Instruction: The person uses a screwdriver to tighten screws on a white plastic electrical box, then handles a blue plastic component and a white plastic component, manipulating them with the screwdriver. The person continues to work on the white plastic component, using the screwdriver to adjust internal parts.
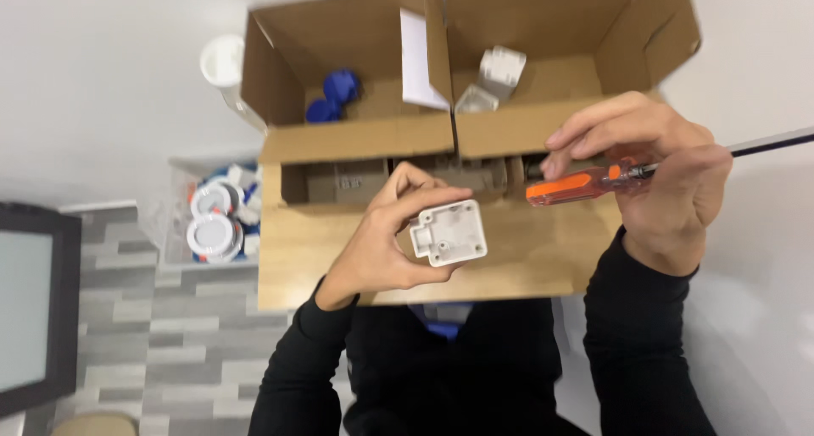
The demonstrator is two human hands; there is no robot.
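White plastic housing (448, 233) is sitting in the left hand (386, 241), whose fingers are curling closed around its edges, holding it above the cardboard box (339, 258) with its open back facing up. Up and to its right, the right hand (657, 177) is gripping an orange-handled screwdriver (585, 184) in a closed fist, the tool lying nearly level, handle end pointing left toward the housing and shaft running off to the right.
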